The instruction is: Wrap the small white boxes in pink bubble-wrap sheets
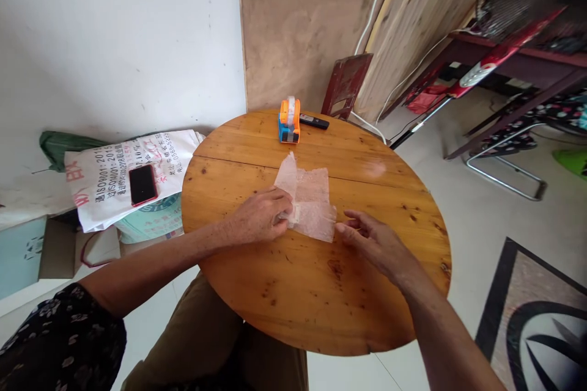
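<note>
A sheet of clear bubble wrap (312,198) lies partly folded near the middle of the round wooden table (321,293). My left hand (262,215) rests on its left edge with fingers curled, pinching the wrap. My right hand (371,241) touches the wrap's lower right corner with its fingertips pressed together on it. At the far edge of the table stands an orange and blue tape dispenser (289,120), and a dark remote-like object (314,121) lies right beside it.
A white printed sack (110,180) sits left of the table with a red-cased phone (142,184) on top. A dark red chair (346,82) stands behind the table. A fan (518,6), a low wooden bench and metal frame are at the right.
</note>
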The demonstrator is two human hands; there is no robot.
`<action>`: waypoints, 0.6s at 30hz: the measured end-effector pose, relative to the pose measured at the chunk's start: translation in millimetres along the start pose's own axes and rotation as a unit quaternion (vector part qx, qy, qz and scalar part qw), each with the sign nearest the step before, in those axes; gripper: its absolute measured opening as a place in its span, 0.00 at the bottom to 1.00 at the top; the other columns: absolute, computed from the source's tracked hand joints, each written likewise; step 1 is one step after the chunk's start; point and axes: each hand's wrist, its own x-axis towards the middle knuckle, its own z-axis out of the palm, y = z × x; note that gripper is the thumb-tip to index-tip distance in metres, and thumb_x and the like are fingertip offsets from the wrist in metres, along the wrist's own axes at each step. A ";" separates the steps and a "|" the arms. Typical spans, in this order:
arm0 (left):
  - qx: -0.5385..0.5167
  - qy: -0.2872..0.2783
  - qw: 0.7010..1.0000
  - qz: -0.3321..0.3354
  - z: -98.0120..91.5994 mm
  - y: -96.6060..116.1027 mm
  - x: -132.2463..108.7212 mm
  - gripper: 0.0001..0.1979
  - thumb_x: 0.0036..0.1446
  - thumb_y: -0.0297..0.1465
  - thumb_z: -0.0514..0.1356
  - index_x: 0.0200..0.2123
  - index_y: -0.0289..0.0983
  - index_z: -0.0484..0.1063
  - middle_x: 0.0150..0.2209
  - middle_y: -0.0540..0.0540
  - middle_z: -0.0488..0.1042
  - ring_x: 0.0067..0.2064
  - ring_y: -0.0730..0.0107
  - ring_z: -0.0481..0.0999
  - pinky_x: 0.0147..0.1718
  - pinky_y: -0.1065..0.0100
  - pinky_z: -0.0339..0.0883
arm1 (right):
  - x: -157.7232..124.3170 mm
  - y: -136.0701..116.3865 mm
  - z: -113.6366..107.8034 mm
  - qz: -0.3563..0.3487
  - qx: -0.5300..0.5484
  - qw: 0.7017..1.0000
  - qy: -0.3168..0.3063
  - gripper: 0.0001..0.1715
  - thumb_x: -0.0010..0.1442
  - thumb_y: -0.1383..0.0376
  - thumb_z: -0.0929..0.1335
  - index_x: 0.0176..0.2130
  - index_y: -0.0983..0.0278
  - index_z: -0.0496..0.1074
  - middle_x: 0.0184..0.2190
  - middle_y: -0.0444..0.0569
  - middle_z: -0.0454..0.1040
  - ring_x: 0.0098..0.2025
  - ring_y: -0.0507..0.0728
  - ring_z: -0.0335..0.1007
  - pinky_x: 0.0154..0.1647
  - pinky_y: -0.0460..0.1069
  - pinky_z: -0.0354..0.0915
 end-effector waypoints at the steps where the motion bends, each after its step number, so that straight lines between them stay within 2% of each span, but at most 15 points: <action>1: -0.009 -0.001 1.000 -0.004 0.6 -0.6 0.1 0.08 0.50 0.22 0.58 0.34 0.37 0.70 0.46 0.43 0.76 0.48 0.63 0.74 0.48 0.64 0.69 | 0.2 -1.3 6.5 0.010 0.017 1.000 -0.005 0.30 0.57 0.47 0.68 0.50 0.64 0.72 0.36 0.53 0.80 0.33 0.60 0.76 0.34 0.54 0.70; 6: 0.006 0.014 1.000 0.008 3.0 -1.2 -0.8 0.06 0.51 0.23 0.58 0.34 0.37 0.70 0.46 0.43 0.77 0.50 0.61 0.73 0.52 0.60 0.66 | 12.9 -14.2 35.2 0.025 0.007 0.999 0.033 0.39 0.54 0.47 0.69 0.57 0.68 0.66 0.30 0.48 0.77 0.29 0.58 0.73 0.30 0.52 0.66; 8: 0.026 0.016 0.999 0.012 2.6 -0.7 -0.4 0.05 0.52 0.24 0.58 0.34 0.37 0.71 0.45 0.43 0.78 0.49 0.59 0.73 0.52 0.58 0.65 | 18.8 -15.1 43.8 0.006 0.004 0.999 0.054 0.38 0.53 0.49 0.70 0.57 0.67 0.66 0.26 0.44 0.74 0.27 0.57 0.70 0.28 0.50 0.64; 11: 0.041 -0.005 0.999 0.012 0.3 -0.4 2.2 0.05 0.52 0.25 0.58 0.33 0.37 0.72 0.40 0.44 0.78 0.47 0.59 0.72 0.49 0.59 0.66 | 23.0 -12.8 54.9 -0.024 0.065 0.996 0.057 0.36 0.56 0.53 0.68 0.59 0.65 0.62 0.24 0.41 0.72 0.24 0.55 0.67 0.25 0.49 0.63; 14: 0.042 -0.033 0.998 0.024 -3.7 -0.9 6.4 0.04 0.52 0.24 0.58 0.32 0.37 0.72 0.38 0.45 0.78 0.44 0.60 0.71 0.48 0.61 0.65 | 22.8 -12.8 60.9 -0.030 0.113 0.992 0.053 0.38 0.57 0.56 0.67 0.63 0.65 0.58 0.23 0.40 0.71 0.22 0.55 0.66 0.23 0.49 0.62; 18: 0.029 -0.062 0.997 0.032 -11.2 0.2 11.2 0.04 0.53 0.23 0.58 0.33 0.36 0.72 0.38 0.44 0.78 0.44 0.61 0.71 0.46 0.63 0.65 | 21.8 -22.8 57.1 -0.001 0.119 0.992 0.047 0.41 0.54 0.62 0.67 0.64 0.66 0.55 0.23 0.40 0.72 0.20 0.53 0.64 0.22 0.47 0.61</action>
